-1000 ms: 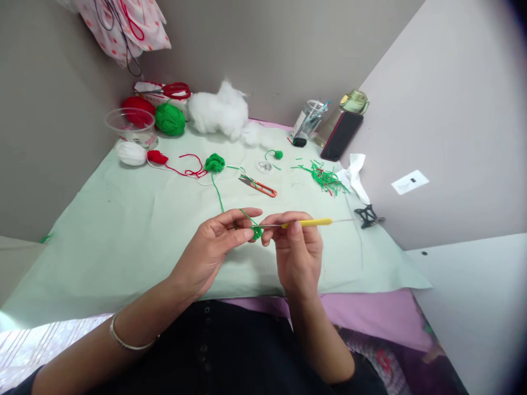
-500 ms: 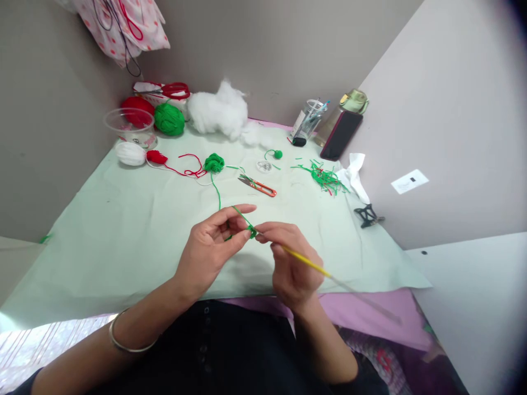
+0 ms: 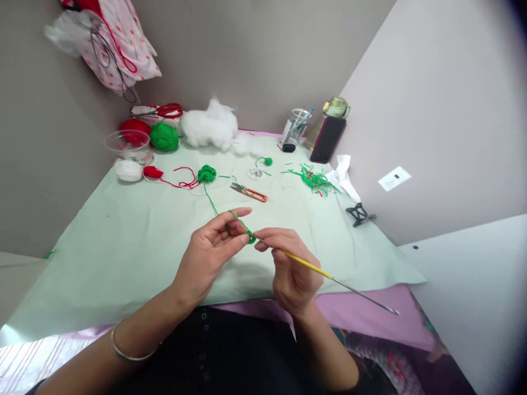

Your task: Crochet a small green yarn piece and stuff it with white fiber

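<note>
My left hand [image 3: 212, 249] pinches a small piece of green crochet [image 3: 251, 237] between thumb and fingers. Over its raised index finger runs a strand of green yarn [image 3: 211, 198], which leads back to a small green yarn bundle [image 3: 206, 173] on the table. My right hand [image 3: 294, 263] grips a crochet hook [image 3: 308, 265] with a yellow handle. The hook's near tip meets the crochet piece, while its other metal end points out to the lower right. Beyond the hands lie orange-handled thread snips [image 3: 249, 192].
Yarn balls, a clear tub [image 3: 128, 147] and white stuffing [image 3: 209, 126] stand at the back left. A phone [image 3: 328, 140] leans on a bottle at the back right, near a cup of pens [image 3: 295, 127]. Green yarn scraps [image 3: 315, 181] and a black stand [image 3: 359, 214] lie right.
The view has tilted and shifted slightly, so the tabletop things sit lower and further left. Both hands keep their hold; the hook's far end, blurred before, is now sharp.
</note>
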A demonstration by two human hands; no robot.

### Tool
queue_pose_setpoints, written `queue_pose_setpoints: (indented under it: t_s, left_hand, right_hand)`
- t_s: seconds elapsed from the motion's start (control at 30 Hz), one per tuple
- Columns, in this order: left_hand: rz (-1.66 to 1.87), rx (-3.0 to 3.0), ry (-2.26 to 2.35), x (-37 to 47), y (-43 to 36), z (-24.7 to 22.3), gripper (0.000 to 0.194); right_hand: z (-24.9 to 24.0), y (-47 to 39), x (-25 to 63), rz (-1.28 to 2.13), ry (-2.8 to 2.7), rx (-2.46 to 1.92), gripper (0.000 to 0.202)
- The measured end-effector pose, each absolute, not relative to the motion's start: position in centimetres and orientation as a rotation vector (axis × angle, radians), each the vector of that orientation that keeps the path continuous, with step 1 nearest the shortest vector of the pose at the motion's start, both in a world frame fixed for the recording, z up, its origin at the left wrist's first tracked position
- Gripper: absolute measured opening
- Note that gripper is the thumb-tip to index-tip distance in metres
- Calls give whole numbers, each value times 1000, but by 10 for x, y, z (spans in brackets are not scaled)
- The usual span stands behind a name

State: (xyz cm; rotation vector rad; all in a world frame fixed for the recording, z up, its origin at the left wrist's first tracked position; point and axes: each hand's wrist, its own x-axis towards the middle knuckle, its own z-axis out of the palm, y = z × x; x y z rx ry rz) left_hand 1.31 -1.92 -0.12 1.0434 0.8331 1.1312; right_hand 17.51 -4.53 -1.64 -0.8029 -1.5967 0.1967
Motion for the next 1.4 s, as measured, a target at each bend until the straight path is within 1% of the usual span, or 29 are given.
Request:
queue_pose_setpoints:
  t_s: [0.13, 0.43, 0.6, 0.7, 0.77, 0.87, 0.97, 1.03, 1.17, 1.4]
  left_hand:
    - [1125, 1055, 855, 19, -18, -1, 32]
    - [1133, 1063, 902, 21, -20, 2, 32]
    - [1004, 818, 813, 25, -21, 10, 38]
    - [878, 653, 714, 26, -19, 12, 40]
    - [834, 602, 672, 25, -18, 11, 40]
    - [819, 566, 648, 23, -17, 10, 37]
    - [819, 560, 644, 22, -17, 10, 36]
    - [819, 568, 647, 22, -17, 10, 35]
    - [822, 581, 652, 23, -16, 9, 32]
    - [817, 579, 635, 22, -13, 7, 37]
  right_hand:
    - [-19, -48, 180, 88, -1666, -832, 25]
    - [-35, -49, 181, -147, -1749, -878, 38]
    - [-38, -52, 179, -259, -1740, -912, 49]
    - [-43, -55, 180, -191, -1714, -941, 55]
    - [-46, -54, 180, -111, -1665, -895, 54]
    - [-45, -50, 175, 53, -1530, -820, 44]
    - [-35, -47, 169, 221, -1411, -796, 32]
    - [-28, -46, 167, 287, -1371, -785, 27]
    - [-22, -47, 167, 336, -1363, -770, 27]
    - [-24, -47, 171, 323, -1414, -821, 27]
